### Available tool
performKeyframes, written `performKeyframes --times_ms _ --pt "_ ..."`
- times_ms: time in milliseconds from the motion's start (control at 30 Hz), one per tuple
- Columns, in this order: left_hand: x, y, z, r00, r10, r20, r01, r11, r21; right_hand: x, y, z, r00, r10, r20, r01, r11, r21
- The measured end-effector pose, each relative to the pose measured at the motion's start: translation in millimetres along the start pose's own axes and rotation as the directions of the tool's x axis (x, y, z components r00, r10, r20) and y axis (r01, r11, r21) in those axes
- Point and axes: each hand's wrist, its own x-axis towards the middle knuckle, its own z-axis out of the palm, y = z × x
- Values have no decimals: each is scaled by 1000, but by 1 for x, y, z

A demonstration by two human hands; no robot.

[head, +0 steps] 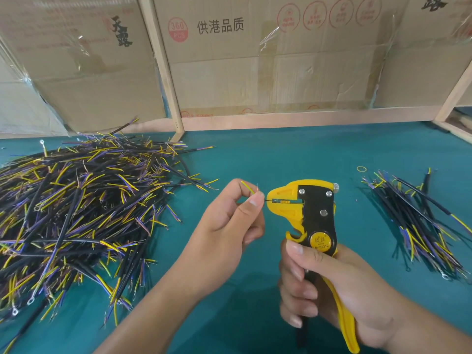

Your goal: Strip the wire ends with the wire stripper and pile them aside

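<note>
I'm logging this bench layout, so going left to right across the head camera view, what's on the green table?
Big wire pile → left hand pinching a wire → wire stripper gripped by the right hand → rubber band → small wire pile.

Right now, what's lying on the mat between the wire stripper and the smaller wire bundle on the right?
In the head view, only bare green mat separates the wire stripper from the smaller bundle; a yellow rubber band lies farther back.
</note>
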Motion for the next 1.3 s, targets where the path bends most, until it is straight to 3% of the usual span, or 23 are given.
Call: performKeyframes --times_ms 200,500,667,867,1100,1200,1300 --pt "0 -1 1 1000 -7 -4 7 1000 -9 -2 -5 1 997 -5 -77 3 1000 -25" --pt "0 -1 0 1000 6 -3 -6 1000 2 -2 -5 1 997 -11 -77 8 999 -41" --pt "1 0 -2 1000 24 -16 -24 1000 13 5 -2 -4 997 -36 -73 40 998 50" --pt "2 -5 -6 999 -45 -13 43 994 -103 11 3 -5 984 -2 -176 3 1000 6" --pt "4 -12 -21 972 -85 219 49 985 163 18 14 -8 971 168 -170 -154 984 93" --pt "6 -4 -30 991 -30 129 20 996 83 22 14 -8 936 271 -225 -216 946 241" --pt "10 6 -18 998 -65 -28 59 985 -159 18 12 -9 932 302 -200 -232 921 312"
